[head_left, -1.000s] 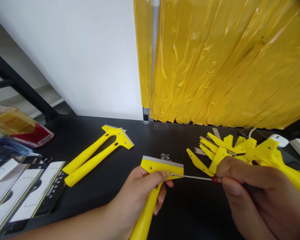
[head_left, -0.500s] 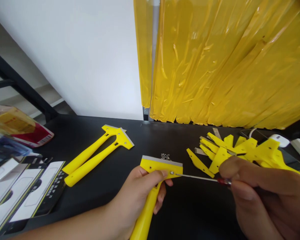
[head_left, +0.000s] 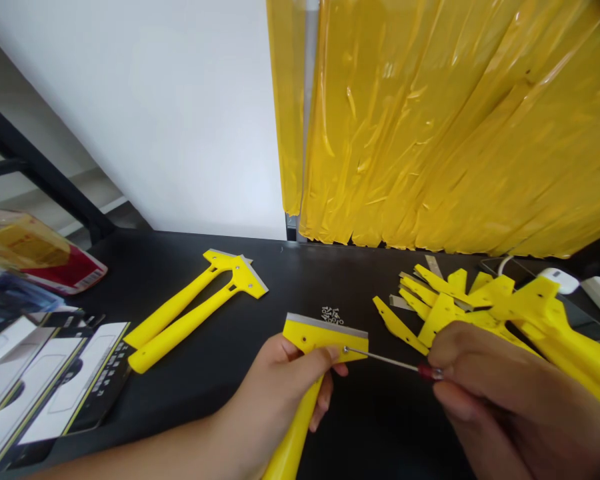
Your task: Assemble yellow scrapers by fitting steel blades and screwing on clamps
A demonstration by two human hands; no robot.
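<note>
My left hand (head_left: 290, 383) is closed round the neck of a yellow scraper (head_left: 293, 433), thumb on its head, with a metal blade along the far edge. A screw sits near the right end of the head; the left hole shows no screw. My right hand (head_left: 510, 393) pinches a screwdriver (head_left: 393, 362) by its red handle, the thin shaft pointing left with its tip at the screw. Just beyond the head lies a small heap of screws (head_left: 333, 315). Two yellow scrapers with blades (head_left: 200, 317) lie to the left.
Yellow scraper parts (head_left: 440, 313) and handles are piled at the right, near a white plug (head_left: 559, 280). Printed cards (head_left: 75, 373) and a red and yellow package (head_left: 45, 257) are at the left. Yellow film (head_left: 430, 133) hangs behind the black table (head_left: 180, 393).
My right hand has moved left and slightly down, and the screwdriver's tip has come onto the screw. The held scraper has shifted slightly right and down.
</note>
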